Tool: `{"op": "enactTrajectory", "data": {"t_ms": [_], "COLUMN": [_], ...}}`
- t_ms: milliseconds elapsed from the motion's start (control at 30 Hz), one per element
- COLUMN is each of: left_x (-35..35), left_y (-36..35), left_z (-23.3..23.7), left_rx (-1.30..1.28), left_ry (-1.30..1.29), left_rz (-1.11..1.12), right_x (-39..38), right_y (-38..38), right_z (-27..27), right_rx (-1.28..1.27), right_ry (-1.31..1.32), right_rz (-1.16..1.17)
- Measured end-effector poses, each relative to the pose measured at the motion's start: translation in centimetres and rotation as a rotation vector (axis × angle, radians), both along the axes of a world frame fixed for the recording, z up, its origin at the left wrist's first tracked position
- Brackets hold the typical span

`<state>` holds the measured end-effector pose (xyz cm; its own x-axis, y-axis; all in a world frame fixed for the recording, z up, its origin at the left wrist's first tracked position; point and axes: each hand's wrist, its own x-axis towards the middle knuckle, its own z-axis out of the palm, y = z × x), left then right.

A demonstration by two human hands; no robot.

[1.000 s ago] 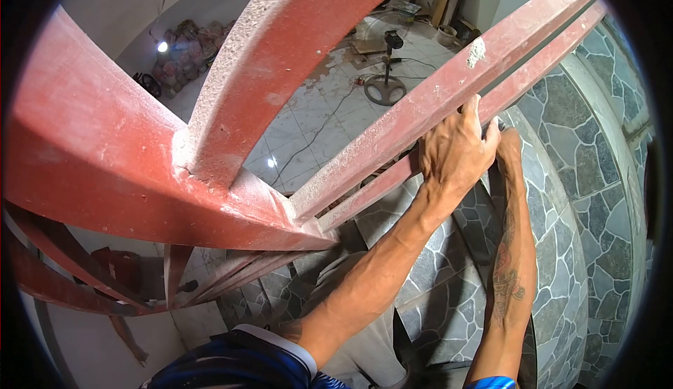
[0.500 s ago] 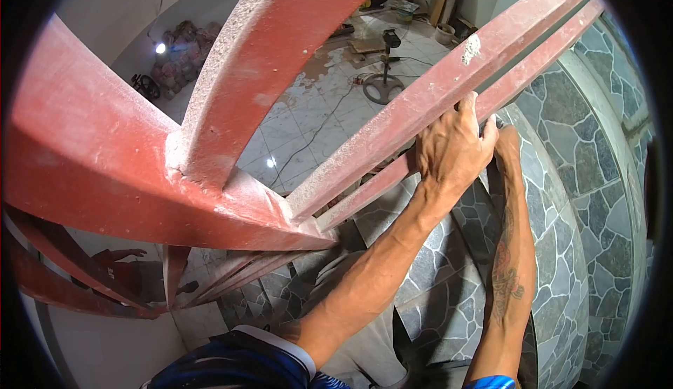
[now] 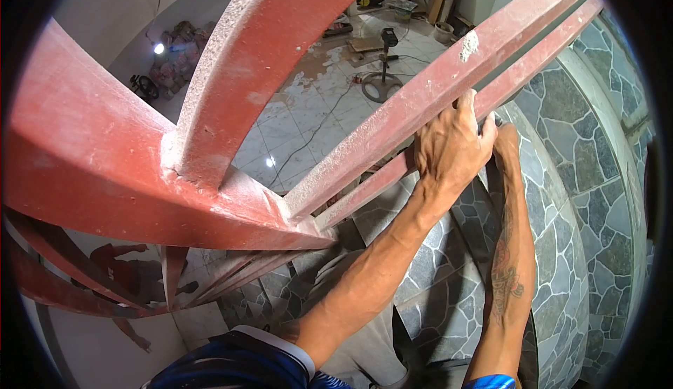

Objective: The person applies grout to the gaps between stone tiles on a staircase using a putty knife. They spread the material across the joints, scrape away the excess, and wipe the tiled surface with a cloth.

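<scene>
Both of my hands are at a thin red bar (image 3: 373,187), the lower of two parallel dusty bars that slope up to the right. My left hand (image 3: 454,140) is wrapped over it, with the index finger reaching up against the upper red bar (image 3: 399,119). Close beside it, my right hand (image 3: 506,143) is closed on the bar's near side. A small dark bit shows between the two hands, too little to name. Most of the right fingers are hidden.
A thick red curved beam (image 3: 105,157) fills the left, joined to another red beam (image 3: 259,59). Stone-patterned tiles (image 3: 568,129) cover the curved surface at right. On the tiled floor stands a mixer-like tool (image 3: 383,73). A person in a red shirt (image 3: 116,266) is below left.
My hands keep nearly the same place and grip on the bar. The view shifts slightly. Below left, the other person has moved, and a lowered hand now shows beneath the red bars.
</scene>
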<state>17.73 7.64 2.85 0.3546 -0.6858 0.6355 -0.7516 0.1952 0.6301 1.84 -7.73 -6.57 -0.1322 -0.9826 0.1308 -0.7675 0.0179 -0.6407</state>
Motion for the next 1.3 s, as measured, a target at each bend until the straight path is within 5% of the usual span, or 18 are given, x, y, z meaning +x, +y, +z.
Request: {"op": "enactTrajectory", "data": {"t_ms": [333, 500, 533, 633, 700, 800, 900, 1000, 1100, 1300], "left_x": [0.1, -0.1, -0.1, -0.1, 0.0, 0.2, 0.4, 0.7, 0.8, 0.8], "left_y": [0.3, 0.2, 0.4, 0.0, 1.1, 0.5, 0.5, 0.3, 0.6, 0.9], "left_z": [0.5, 0.4, 0.7, 0.0, 1.6, 0.9, 1.0, 0.9, 1.1, 1.5], "left_rx": [0.007, 0.081, 0.128, 0.023, 0.044, 0.060, 0.020, 0.003, -0.002, 0.043], "left_ry": [-0.007, 0.019, 0.017, -0.098, 0.044, 0.019, 0.035, 0.052, 0.066, 0.092], "left_rz": [0.020, 0.019, 0.016, 0.055, -0.044, -0.013, -0.052, -0.089, -0.126, -0.139], "right_x": [1.0, -3.7, -5.5, -6.7, -8.9, -10.4, -9.8, -9.5, -12.1, -12.2], "right_y": [1.9, 1.7, 2.7, 11.7, 16.2, 23.9, 29.9, 33.7, 34.8, 36.5], "right_z": [2.5, -0.1, 1.0, 7.6, 9.3, 12.1, 11.0, 9.4, 5.5, 3.7], "right_rx": [0.102, -0.065, -0.069, 0.035, -0.009, 0.000, -0.115, 0.133, -0.214, -0.246], "right_ry": [-0.071, -0.578, -0.419, -0.620, -0.623, -0.217, -0.235, 0.028, 0.421, 0.560], "right_rz": [-0.012, 0.048, 0.042, -0.004, 0.010, -0.092, 0.039, 0.022, 0.098, 0.007]}}
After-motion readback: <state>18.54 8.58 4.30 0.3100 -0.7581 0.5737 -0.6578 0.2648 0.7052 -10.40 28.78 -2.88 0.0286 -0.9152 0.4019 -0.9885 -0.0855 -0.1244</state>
